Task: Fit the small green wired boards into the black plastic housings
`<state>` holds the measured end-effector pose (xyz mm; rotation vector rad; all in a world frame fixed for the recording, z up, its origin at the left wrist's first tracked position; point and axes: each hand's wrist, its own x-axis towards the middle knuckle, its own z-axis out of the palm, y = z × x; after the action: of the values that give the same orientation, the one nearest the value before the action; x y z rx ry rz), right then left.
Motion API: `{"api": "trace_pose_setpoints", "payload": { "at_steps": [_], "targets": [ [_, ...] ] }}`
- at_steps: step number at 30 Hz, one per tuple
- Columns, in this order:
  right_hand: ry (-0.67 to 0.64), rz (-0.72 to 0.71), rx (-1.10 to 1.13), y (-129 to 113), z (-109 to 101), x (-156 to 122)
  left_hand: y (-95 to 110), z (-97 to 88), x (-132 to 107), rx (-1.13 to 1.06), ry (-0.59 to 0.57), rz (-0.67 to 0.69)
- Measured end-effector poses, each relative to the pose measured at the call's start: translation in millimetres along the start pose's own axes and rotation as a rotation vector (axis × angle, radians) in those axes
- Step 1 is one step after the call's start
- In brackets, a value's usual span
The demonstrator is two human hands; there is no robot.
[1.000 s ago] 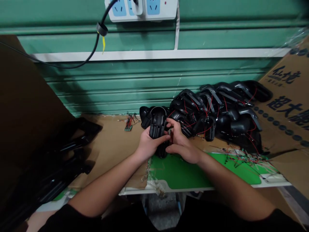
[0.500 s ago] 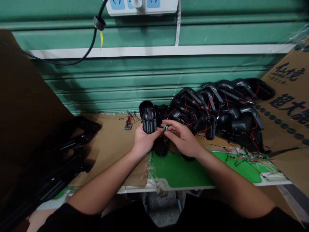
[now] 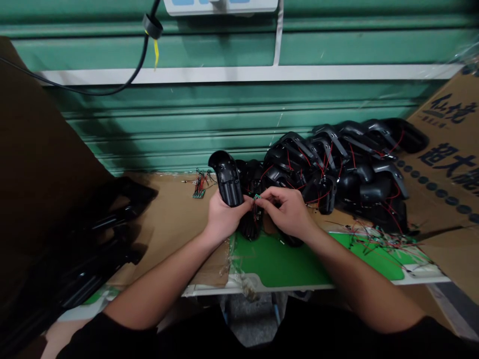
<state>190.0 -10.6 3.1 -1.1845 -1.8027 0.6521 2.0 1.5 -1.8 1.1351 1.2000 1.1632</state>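
My left hand [image 3: 224,218] is closed round the lower end of a black plastic housing [image 3: 229,182], a hollow shell with a curved top, its open inner side facing me. The left thumb reaches right, close to a small green circuit board [image 3: 257,197]. Thumb and forefinger of my right hand [image 3: 288,212] pinch that board at its right edge. Thin wires hang below it, partly hidden. Under and behind the hands lie more black housings [image 3: 250,227]. On the cardboard to the left sits a small cluster of circuit boards with red and black wires [image 3: 199,187].
Many black housings with red wires [image 3: 325,164] are heaped at the right against the green wall [image 3: 179,119]. Loose wires [image 3: 385,244] lie on the green mat [image 3: 295,269]. Dark parts [image 3: 112,224] rest at the left by a cardboard panel. A printed carton [image 3: 445,164] stands right.
The housing in my left hand has tilted with its top to the left. My right fingers have drawn closer together on the circuit board, which has turned slightly.
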Motion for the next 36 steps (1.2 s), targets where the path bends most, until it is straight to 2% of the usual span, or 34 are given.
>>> {"api": "trace_pose_setpoints", "payload": {
  "at_steps": [9,18,36],
  "targets": [
    [0.014,-0.046,-0.031,0.5,2.6,-0.3,1.0,2.1,-1.5,-0.086,-0.036,-0.036],
    [0.013,-0.161,-0.083,-0.5,-0.3,1.4,1.9,3.7,-3.3,-0.119,-0.051,-0.06],
    [0.073,-0.157,-0.033,0.4,10.8,-3.1,-4.8,2.9,-3.9,-0.133,-0.038,-0.058]
  ]
}}
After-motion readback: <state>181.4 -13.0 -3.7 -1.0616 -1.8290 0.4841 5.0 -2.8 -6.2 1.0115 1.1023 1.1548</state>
